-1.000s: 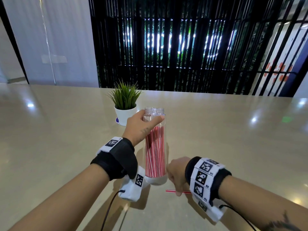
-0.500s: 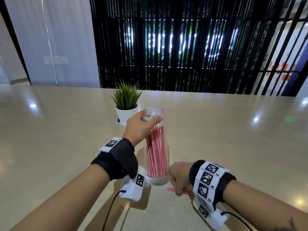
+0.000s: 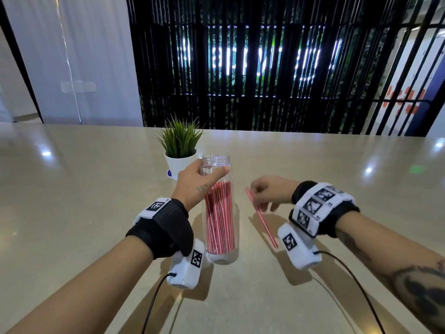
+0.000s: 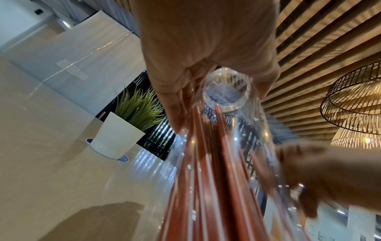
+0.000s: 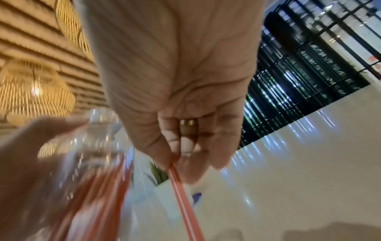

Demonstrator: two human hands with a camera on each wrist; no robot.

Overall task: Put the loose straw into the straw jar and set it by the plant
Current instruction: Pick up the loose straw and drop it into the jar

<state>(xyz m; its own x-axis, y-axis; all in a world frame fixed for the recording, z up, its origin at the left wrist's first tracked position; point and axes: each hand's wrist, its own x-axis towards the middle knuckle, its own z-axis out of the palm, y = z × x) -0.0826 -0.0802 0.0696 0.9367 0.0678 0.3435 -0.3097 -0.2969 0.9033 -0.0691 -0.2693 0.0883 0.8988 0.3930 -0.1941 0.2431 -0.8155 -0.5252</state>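
A tall clear jar (image 3: 218, 213) holding several red-and-white striped straws stands upright on the beige table, mouth open. My left hand (image 3: 199, 182) grips it just below the neck; the left wrist view shows the jar (image 4: 222, 146) from below with the fingers (image 4: 177, 104) around it. To the right of the jar, my right hand (image 3: 267, 191) pinches one loose striped straw (image 3: 261, 216) in the air, tilted, its lower end toward me. In the right wrist view the straw (image 5: 183, 199) runs down from the fingertips (image 5: 185, 163). A small green plant (image 3: 180, 148) in a white pot stands just behind the jar.
The plant pot (image 4: 115, 137) sits on a blue-edged coaster. The broad table (image 3: 72, 213) stretches left and right. Cables trail from both wrist cameras toward me. Behind the table's far edge is a black slatted screen.
My right hand has lifted the loose straw off the table and carried it up and to the right of the jar. The left hand has kept its grip on the jar.
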